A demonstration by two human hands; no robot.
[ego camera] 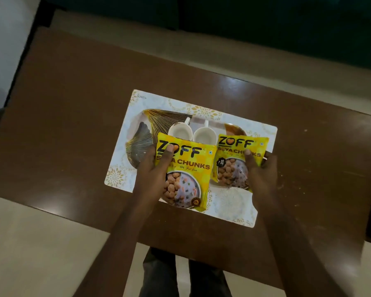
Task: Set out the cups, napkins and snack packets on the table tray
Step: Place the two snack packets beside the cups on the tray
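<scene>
**Two snack packets held over the tray on a brown table**

I look down on a dark brown wooden table (73,103) with a glossy top that catches a pale sheen toward its far right corner. It stands on a light cream floor (41,254); a dark green surface (266,28) fills the far side of the room, and the light is dim. A white rectangular tray (263,133) with gold floral patterns lies near the middle of the table, set at a slight angle. On it I see two white cups (180,130) side by side, handles pointing away, next to a gold fan-shaped leaf print.

My left hand (152,170) has its grip closed on a yellow soya-chunks packet (186,168), thumb across the front. My right hand (259,168) pinches a second packet (236,159) the same way. Both packets are above the near half of the tray, in front of the cups.
</scene>
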